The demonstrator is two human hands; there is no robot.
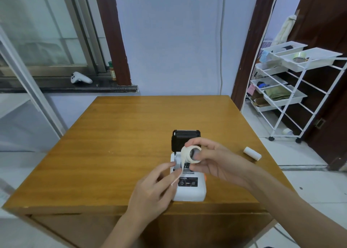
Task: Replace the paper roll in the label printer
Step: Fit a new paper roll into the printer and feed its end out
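A small white label printer (189,191) sits near the front edge of the wooden table (116,139), its black lid (185,137) swung up and back. Above the open bay, my right hand (216,161) grips a cream paper roll (191,154) with a hollow core, a finger pressed at the core. A loose strip of paper hangs down from the roll, and my left hand (155,187) pinches its end over the printer's left side. A second white roll (252,153) lies on the table at the right.
A white wire cart (293,90) with trays stands on the floor to the right, beside a dark door. A window sill at the back left holds a white controller (81,78) and a small bottle (112,70).
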